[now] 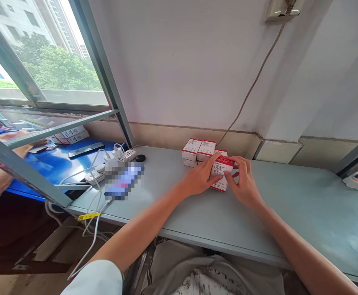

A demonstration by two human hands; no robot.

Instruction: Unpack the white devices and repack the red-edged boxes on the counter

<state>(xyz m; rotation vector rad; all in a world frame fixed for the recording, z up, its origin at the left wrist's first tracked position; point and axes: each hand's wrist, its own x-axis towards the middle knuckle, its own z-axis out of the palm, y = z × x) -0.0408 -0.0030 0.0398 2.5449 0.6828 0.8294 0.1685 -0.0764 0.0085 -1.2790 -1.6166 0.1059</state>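
One red-and-white carton [222, 172] sits gripped between the left hand [200, 177] and right hand [243, 182], several like it stacked behind.

Leftmost, another person's hand [22, 143] rests by white boxes [70, 134] on a glossy blue desk [53, 168]. On the grey metal worktop [304, 205] lie white cables [94, 196] and a pixelated phone [123, 180]. Smooth cardboard cartons [199, 149] stand in a compact group by the wall, none yet in hand; curled fingers press the held carton's sides at the group's near end.

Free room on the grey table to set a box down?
Free: the table right of the right hand, and the patch between the phone and the stacked boxes. Crowded: the left end, with charger, power strip and cables.
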